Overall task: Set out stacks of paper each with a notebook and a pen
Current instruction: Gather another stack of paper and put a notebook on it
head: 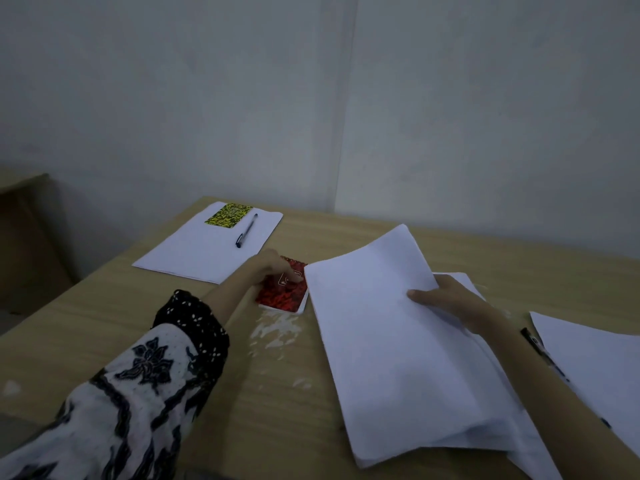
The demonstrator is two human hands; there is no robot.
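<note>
My right hand [446,299] grips a thick stack of white paper [391,341], its left part lifted off the wooden table [104,320]. My left hand [268,271] rests with its fingers on a small red spiral notebook [285,294] lying just left of that stack. At the far left lies another paper stack [197,251] with a yellow-patterned notebook [228,215] and a dark blue pen [246,230] on top. A black pen [540,348] lies to the right of my right forearm, partly hidden by it.
More white paper [595,368] lies at the right edge of the view. A pale scuffed patch [277,329] marks the table below the red notebook. A grey wall [311,98] stands behind the table, and a wooden piece of furniture [24,237] sits at the left.
</note>
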